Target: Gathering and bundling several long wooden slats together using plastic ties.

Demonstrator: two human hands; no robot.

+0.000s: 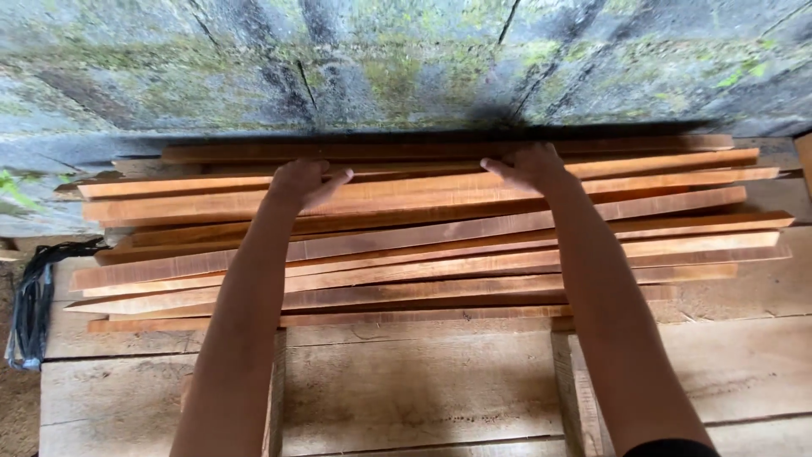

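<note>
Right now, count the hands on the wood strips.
2. The left hand lies on the strips left of the pile's middle, near the wall. The right hand lies right of middle at the same far edge. No hidden hands show.

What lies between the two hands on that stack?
In the head view, only orange wooden slats span between the left hand and right hand.

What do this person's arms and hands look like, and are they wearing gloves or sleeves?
No gloves: the left hand and the right hand are bare, as are both forearms. No rings, watch or bracelets show. Only a dark sleeve edge appears high on the right arm, at the picture's bottom edge.
</note>
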